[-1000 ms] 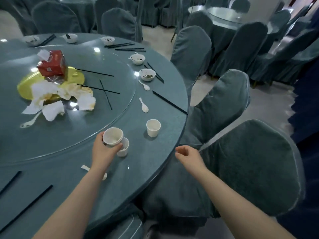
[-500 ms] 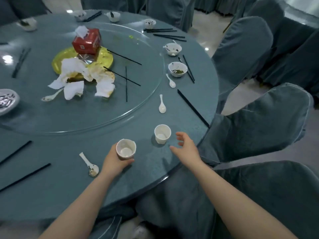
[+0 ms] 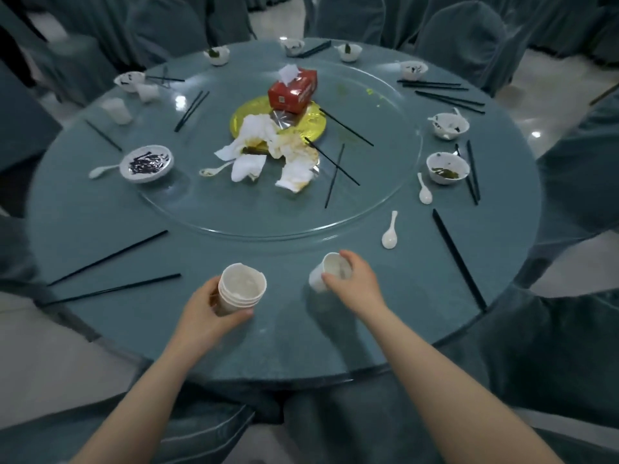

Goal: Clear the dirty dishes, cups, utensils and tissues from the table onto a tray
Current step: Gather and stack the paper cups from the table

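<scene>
My left hand (image 3: 204, 316) grips a stack of white paper cups (image 3: 240, 289) just above the near edge of the round blue-green table (image 3: 100, 229). My right hand (image 3: 356, 284) holds a single white cup (image 3: 330, 271), tilted towards me. Crumpled stained tissues (image 3: 268, 152) lie on the glass turntable (image 3: 187, 202) by a yellow plate (image 3: 315, 123) and a red tissue box (image 3: 293, 92). Dirty white bowls (image 3: 447, 167) (image 3: 448, 124), a small dish (image 3: 147, 163), white spoons (image 3: 390, 231) (image 3: 424, 190) and several black chopsticks (image 3: 457, 257) are spread around the rim.
More cups (image 3: 116, 110) and bowls (image 3: 129, 81) stand at the far left and far side. Chairs in blue-green covers (image 3: 576, 182) ring the table closely. Pale floor shows at the left.
The view has swung left over the whole table. My right hand reached in and picked up the lone cup, which now tilts in its grip. My left hand keeps its cup stack.
</scene>
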Demonstrator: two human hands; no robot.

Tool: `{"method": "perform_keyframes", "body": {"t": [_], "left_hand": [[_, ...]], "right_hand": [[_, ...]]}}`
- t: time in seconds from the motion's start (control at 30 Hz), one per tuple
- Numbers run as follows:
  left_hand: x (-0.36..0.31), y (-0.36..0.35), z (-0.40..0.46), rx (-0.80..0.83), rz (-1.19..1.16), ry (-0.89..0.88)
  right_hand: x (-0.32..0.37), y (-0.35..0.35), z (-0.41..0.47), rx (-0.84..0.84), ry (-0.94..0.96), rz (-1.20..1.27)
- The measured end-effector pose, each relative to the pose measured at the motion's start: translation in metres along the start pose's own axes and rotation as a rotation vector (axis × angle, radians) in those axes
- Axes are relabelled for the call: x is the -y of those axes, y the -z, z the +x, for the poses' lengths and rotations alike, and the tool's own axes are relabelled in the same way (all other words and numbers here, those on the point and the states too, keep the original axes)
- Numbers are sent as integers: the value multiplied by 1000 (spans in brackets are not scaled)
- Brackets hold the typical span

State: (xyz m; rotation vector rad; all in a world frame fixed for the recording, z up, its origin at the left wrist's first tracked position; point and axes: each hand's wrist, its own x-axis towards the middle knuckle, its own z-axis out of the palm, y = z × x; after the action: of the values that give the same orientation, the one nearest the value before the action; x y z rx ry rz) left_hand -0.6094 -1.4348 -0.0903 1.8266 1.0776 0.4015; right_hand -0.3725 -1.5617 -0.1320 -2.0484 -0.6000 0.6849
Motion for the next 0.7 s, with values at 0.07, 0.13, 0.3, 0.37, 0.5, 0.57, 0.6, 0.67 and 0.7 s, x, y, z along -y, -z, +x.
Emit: {"method": "perform_keyframes", "body": {"t": [0.07,0.13,0.3,0.37,0.5,0.57,0.6,0.67,0.7], "left_hand": [[0,13,-6,-31,26,-12],[2,25,-12,-47,31,-6],[11,62,-28,-113,67,-61],[17,83,-35,-134,99,-77],[34,139,-50,-124,171,-119],[44,174,-58,-133,165,-149],[50,193,-62,-144,153,-163],[65,231,-70,-169,133,-178],[74,250,-74,-186,125,-177]], "right_hand": [[28,-13,-8,48,45,172],[56,-25,-21,112,83,333],[109,-58,-63,281,193,422],[128,-73,-82,314,240,344],[174,-112,-116,322,299,267],[196,-143,-134,352,322,260],[206,-161,-143,376,341,245],[226,-201,-159,429,378,225],[235,-221,-165,454,385,228]]}}
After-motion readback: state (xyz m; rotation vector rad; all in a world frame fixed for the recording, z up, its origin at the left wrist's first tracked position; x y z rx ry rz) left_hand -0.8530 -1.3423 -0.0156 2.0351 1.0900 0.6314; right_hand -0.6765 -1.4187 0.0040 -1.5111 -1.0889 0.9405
